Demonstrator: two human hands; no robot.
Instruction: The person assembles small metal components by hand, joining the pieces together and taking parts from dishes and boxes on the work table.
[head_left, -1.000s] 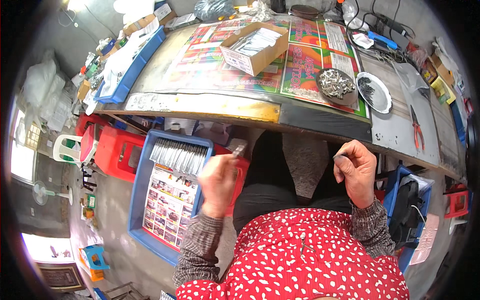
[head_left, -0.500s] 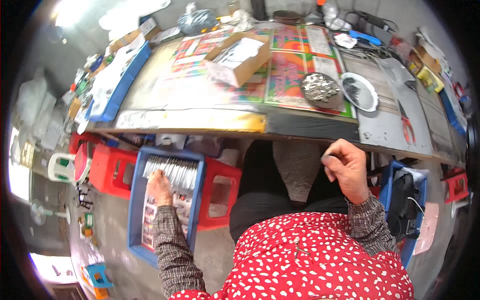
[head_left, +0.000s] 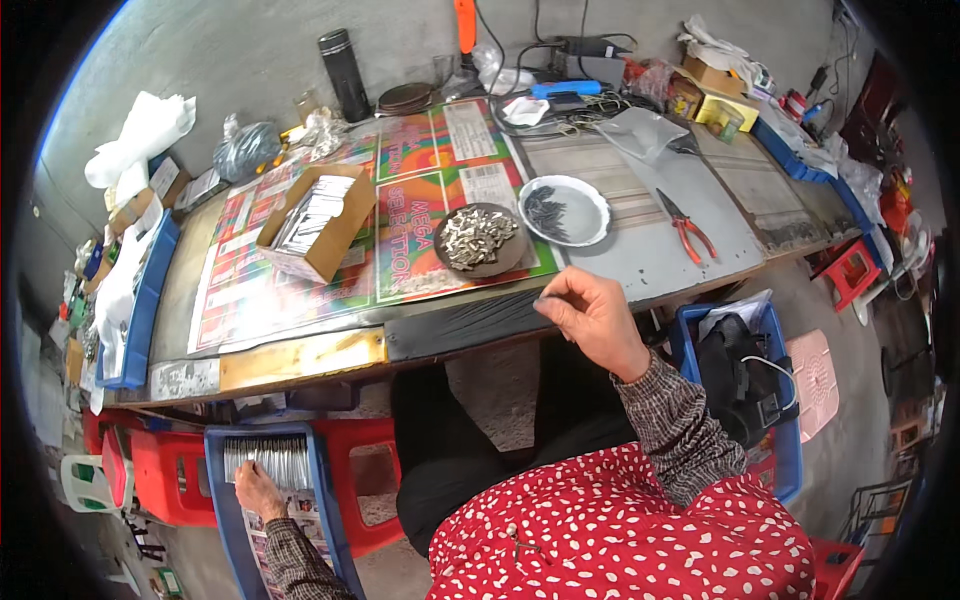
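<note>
Low on the left, my left hand (head_left: 260,491) reaches into a blue plastic crate (head_left: 217,516). Its closed fingertips touch a row of thin silvery pieces (head_left: 290,462) lined up inside; whether one is gripped is hidden. My right hand (head_left: 597,320) is raised at the bench's front edge, thumb and fingers pinched together. Something small and dark may show at its fingertips, too small to name. Beyond it are a dark round dish of small silvery metal parts (head_left: 478,238) and a white bowl (head_left: 593,225) with thin dark pieces.
An open cardboard box (head_left: 335,245) of silvery pieces sits on the workbench (head_left: 650,270). Red-handled pliers (head_left: 688,232) lie at the right. A red stool (head_left: 372,490) stands beside the crate; another blue crate (head_left: 790,450) holds a black bag. Tangled cables lie at the back.
The view has shifted, so the bench appears lower and further left. My right hand has come up against the bench edge, still pinched. My left hand remains at the silvery row in the crate.
</note>
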